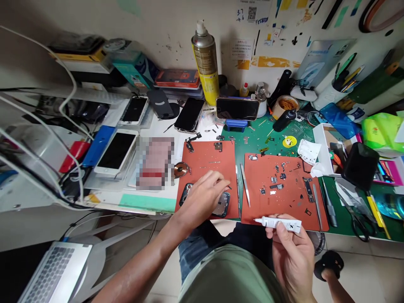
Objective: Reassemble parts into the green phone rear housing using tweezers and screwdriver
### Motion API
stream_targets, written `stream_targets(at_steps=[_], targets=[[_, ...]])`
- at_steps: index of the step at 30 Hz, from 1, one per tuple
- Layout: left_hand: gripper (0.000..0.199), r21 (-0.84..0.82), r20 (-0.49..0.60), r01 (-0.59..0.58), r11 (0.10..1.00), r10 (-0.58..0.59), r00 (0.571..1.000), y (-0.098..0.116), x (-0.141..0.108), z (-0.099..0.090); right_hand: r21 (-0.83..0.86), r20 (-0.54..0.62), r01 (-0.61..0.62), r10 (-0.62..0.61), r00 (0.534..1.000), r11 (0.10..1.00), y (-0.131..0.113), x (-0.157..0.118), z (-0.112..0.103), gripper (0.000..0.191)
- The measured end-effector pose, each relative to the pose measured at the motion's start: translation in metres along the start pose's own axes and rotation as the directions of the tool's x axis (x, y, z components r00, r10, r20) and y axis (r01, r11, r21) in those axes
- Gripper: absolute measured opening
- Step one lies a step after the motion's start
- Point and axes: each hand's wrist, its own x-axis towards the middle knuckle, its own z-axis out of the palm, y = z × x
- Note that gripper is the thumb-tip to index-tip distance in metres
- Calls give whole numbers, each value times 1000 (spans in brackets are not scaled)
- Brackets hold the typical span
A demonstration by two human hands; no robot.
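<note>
Left hand over the top, right hand lower down, both working with bent fingers!
And here's the left forearm [151,256], bare, slanting up from the bottom left corner, the left hand [206,189] at the end of it, back facing up, fingers bent over and tips angled down to the right. Across to the right hand [292,248], palm turned upward, thumb [285,235] laid forward on top, fingers curled beneath in a closed grip, wrist near the bottom edge.

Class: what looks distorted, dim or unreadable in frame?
Head view: the pen cup leans outward, likely distortion; head view: the wall dims toward upper left; head view: pixelation hides a patch left of the mats; head view: small print on the tube in the right hand illegible.
</note>
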Motion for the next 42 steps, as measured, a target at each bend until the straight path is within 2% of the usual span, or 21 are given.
stream_targets(at_steps=[3,7,13,15,17,20,22,26,29,33,36,42], targets=[[18,-14,84,-82,997,83,993,4,10,-4,-3,-11,-6,6,1000,1000,-1,-2,0,31],[27,-35,149,-109,993,113,982,5,23,-9,-5,-19,-19,19,1000,1000,0,-3,-3,31],[24,-149,136,-99,984,120,983,12,16,-25,26,-47,-8,9,999,1000,-5,-4,-8,31],[20,-237,89,-89,967,113,990,19,6,-29,34,-37,1,0,999,999,-8,-6,-8,28],[18,-390,-30,-97,916,92,995,27,-7,-28,38,-23,18,-17,1000,999,-11,-8,-7,25],[14,-543,-241,-161,824,31,970,39,-27,-18,37,5,57,-58,998,998,-14,-13,-5,21],[15,-570,-304,-179,802,-3,953,47,-40,-8,34,31,85,-86,996,996,-14,-18,-3,20],[20,-629,-336,-113,769,-138,932,61,-60,6,6,45,157,-157,987,988,-9,-31,1,19],[22,-628,-356,-65,775,-213,910,70,-68,10,-52,11,279,-279,960,959,-2,-41,4,18],[17,-524,-412,-80,848,-170,895,76,-73,10,-127,-1,425,-429,904,896,8,-52,6,15],[16,-494,-421,-102,864,-135,897,77,-75,10,-175,26,456,-459,888,873,14,-57,6,14],[20,-503,-410,-94,859,-141,901,81,-77,9,-224,71,518,-516,854,826,20,-59,7,18]])
